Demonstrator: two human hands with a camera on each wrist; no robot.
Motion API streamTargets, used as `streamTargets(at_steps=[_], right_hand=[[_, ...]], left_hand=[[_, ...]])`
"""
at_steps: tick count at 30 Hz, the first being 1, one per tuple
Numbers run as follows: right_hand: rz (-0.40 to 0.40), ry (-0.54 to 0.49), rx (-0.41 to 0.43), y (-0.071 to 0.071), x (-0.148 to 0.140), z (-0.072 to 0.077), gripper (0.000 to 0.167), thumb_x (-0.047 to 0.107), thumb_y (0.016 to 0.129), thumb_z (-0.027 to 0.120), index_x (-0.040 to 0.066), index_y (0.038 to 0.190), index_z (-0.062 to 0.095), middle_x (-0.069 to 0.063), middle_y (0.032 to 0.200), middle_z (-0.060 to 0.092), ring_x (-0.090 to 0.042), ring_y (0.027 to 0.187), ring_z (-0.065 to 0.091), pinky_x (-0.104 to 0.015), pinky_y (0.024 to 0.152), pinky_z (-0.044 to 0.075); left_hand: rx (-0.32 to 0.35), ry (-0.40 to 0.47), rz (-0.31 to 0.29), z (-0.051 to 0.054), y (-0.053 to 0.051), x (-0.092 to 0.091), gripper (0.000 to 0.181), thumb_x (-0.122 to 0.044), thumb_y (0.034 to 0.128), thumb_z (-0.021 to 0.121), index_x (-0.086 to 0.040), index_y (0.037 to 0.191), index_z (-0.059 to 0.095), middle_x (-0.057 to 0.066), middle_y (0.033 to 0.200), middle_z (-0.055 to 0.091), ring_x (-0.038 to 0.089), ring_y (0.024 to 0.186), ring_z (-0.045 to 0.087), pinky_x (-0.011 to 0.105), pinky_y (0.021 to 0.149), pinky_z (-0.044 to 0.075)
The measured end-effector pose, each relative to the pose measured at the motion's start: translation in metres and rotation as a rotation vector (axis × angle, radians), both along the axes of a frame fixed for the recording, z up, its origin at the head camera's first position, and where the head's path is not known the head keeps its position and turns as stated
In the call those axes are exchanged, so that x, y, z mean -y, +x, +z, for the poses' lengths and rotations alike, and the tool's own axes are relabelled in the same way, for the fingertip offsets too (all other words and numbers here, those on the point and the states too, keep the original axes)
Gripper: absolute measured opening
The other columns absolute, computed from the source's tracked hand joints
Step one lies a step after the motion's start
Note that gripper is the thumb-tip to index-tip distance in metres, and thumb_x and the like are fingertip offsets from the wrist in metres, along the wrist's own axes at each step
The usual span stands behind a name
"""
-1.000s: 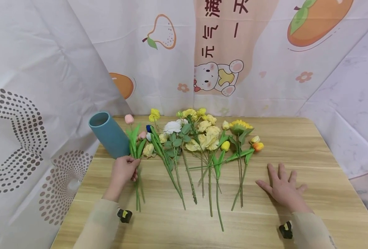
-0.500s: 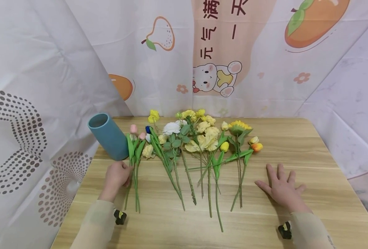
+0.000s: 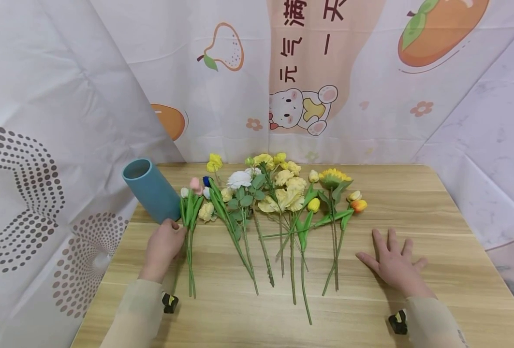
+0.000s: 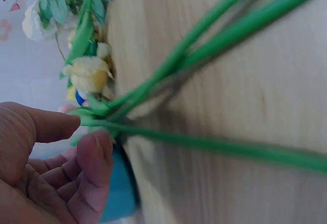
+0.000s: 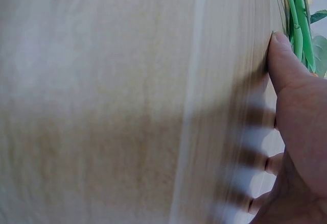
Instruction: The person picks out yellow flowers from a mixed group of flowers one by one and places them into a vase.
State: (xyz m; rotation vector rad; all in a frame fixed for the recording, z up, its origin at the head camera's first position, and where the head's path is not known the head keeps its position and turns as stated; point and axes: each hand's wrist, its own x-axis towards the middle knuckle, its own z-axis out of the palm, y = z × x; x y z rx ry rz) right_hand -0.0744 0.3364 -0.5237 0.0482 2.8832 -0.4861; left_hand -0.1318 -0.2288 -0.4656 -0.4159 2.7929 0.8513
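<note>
In the head view my left hand (image 3: pixel 164 249) is at the lower left of the flowers, just in front of the tilted blue vase (image 3: pixel 154 191). Its fingertips pinch a thin green tulip stem (image 4: pixel 214 145), clear in the left wrist view. Two more green stems (image 3: pixel 190 266) lie beside the hand. Above them are a white tulip head (image 3: pixel 184 192) and pink tulip heads (image 3: pixel 196 184); which head belongs to the pinched stem I cannot tell. My right hand (image 3: pixel 398 266) rests on the table with fingers spread, holding nothing.
Several flowers lie across the table (image 3: pixel 413 198): a white rose (image 3: pixel 239 179), pale yellow blooms (image 3: pixel 289 195), a yellow tulip (image 3: pixel 314 205), a sunflower (image 3: pixel 336 176) and an orange tulip (image 3: pixel 359 206). A printed curtain (image 3: pixel 235 106) hangs behind the table.
My left hand has shifted left from the crossing of the tulip stems. The pink heads have moved right and closer together, and a white head shows beside them. My right hand stays put.
</note>
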Motion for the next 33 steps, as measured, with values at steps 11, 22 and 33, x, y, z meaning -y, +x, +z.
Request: streamTargets(at_steps=[11,22,33], right_hand=[[-0.005,-0.002,0.025,-0.001,0.001,0.004,0.097,0.071,0.098,0.044,0.006,0.162,0.010,-0.042,0.159,-0.004,-0.077,0.135,-0.009,-0.097,0.080,-0.003],[-0.004,0.006,0.043,-0.002,0.001,0.003,0.098,0.073,0.098,0.042,0.007,0.162,0.010,-0.042,0.159,-0.005,-0.077,0.135,-0.010,-0.097,0.080,-0.003],[-0.004,0.010,0.048,-0.003,0.001,0.004,0.098,0.072,0.098,0.043,0.006,0.162,0.010,-0.042,0.159,-0.005,-0.078,0.134,-0.009,-0.097,0.080,-0.003]], left_hand=[[-0.099,-0.036,-0.082,0.019,-0.006,-0.050,0.033,-0.031,0.1022,0.058,-0.004,0.119,0.065,0.013,0.090,0.070,0.023,0.065,0.060,0.036,0.054,0.046],[-0.115,0.012,-0.159,0.008,-0.005,-0.101,0.023,-0.034,0.0995,0.065,-0.012,0.102,0.070,0.006,0.084,0.070,0.021,0.067,0.061,0.038,0.060,0.048],[-0.079,0.078,-0.209,-0.006,-0.005,-0.129,0.028,-0.036,0.0979,0.068,-0.008,0.101,0.072,0.006,0.094,0.072,0.019,0.075,0.063,0.037,0.068,0.054]])
